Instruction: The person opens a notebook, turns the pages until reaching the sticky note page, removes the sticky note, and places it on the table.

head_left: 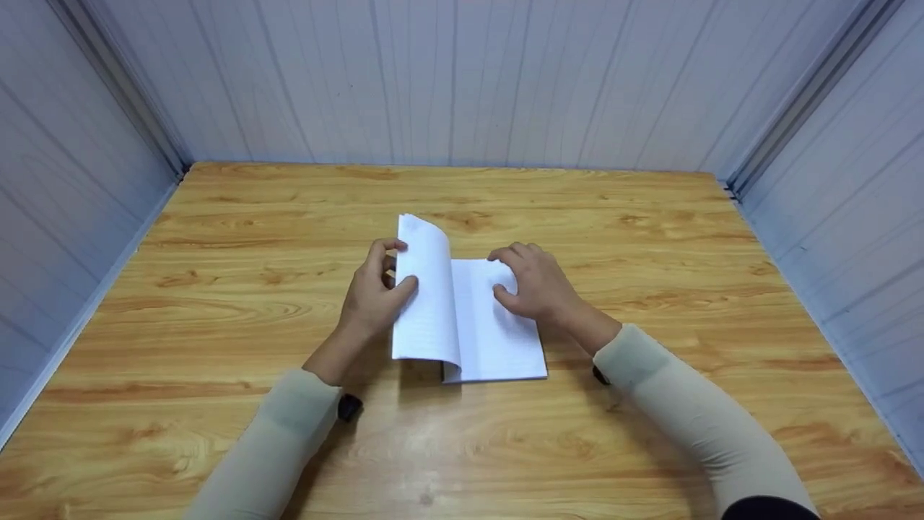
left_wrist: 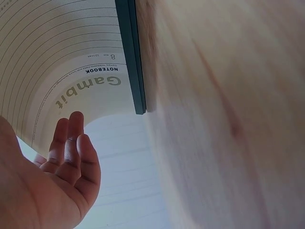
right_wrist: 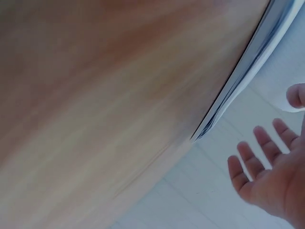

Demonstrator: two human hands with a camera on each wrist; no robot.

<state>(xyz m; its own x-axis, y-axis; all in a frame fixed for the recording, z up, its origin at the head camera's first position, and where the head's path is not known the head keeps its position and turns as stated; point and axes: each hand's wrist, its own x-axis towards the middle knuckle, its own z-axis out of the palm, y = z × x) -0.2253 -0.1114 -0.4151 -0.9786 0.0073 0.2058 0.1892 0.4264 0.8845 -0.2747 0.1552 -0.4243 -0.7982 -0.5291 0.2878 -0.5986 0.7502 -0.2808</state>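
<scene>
- We see the lined Gambit notebook lying open on the wood-grain table.
- We see the left hand pinching its raised pages between thumb and fingers.
- We find the right hand above the right-hand page, fingers loosely bent, thumb apart; whether it touches paper, we can't quite tell.

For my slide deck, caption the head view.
Left hand holds raised notebook pages; right hand is over the facing page.
</scene>
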